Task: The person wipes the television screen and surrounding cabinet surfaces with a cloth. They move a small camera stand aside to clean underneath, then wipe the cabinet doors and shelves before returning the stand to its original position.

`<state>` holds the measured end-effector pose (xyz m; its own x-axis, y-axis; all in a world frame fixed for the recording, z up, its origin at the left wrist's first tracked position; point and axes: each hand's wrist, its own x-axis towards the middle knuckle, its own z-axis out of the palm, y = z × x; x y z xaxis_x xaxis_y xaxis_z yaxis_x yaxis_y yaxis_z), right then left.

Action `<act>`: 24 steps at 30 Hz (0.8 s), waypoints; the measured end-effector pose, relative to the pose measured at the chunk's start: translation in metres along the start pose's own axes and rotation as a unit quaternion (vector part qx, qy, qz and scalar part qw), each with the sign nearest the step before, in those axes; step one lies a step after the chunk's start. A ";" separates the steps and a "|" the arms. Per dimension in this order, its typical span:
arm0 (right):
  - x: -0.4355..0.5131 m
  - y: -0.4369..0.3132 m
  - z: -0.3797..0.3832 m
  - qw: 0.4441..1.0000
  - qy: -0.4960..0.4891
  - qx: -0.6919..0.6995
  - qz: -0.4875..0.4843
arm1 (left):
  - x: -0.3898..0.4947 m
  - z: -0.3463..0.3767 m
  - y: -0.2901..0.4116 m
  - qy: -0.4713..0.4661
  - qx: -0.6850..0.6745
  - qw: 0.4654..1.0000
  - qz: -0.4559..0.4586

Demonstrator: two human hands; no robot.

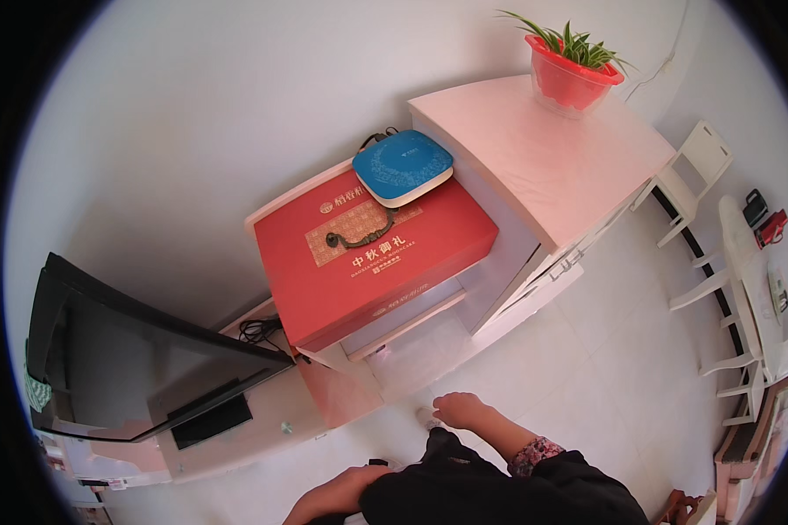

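Note:
My right hand (461, 409) hangs over the floor in front of the cabinet, its fingers curled in and nothing showing in it. At the bottom, my left hand (351, 489) is partly covered by my black top (459, 492), and its fingers are hidden. Neither hand touches the furniture. Before me a red mooncake gift box (289, 262) with a dark carrying handle (368, 239) lies flat on the lower section of the white cabinet (486, 144). A blue and white set-top box or router (404, 164) rests on its back right part.
A spider plant in a red pot (574, 72) tops the higher cabinet. At left a black television (138, 361) stands on a low unit beside coiled black cables (259, 330). White chairs (696, 170) and a white table (758, 315) line the right side.

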<state>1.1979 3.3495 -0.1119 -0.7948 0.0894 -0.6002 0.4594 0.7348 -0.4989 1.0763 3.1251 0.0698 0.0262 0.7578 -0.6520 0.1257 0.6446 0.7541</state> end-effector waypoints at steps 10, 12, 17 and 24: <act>0.025 -0.021 -0.005 0.995 -0.046 -0.018 -0.084 | 0.012 0.004 -0.007 0.046 0.022 0.999 0.009; 0.030 -0.032 -0.005 0.992 -0.069 -0.033 -0.097 | 0.008 0.005 -0.014 0.059 0.025 0.998 0.029; 0.039 -0.065 -0.002 0.982 -0.083 -0.090 -0.147 | -0.029 0.012 -0.042 0.141 0.000 0.984 0.107; 0.040 -0.144 0.004 0.968 -0.035 -0.157 -0.192 | -0.113 -0.003 -0.112 0.280 -0.040 0.946 0.160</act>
<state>1.1016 3.2446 -0.0672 -0.8492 -0.2694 -0.4542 -0.0176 0.8740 -0.4856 1.0563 2.9679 0.0596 -0.4819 0.8362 -0.2617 0.1247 0.3611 0.9242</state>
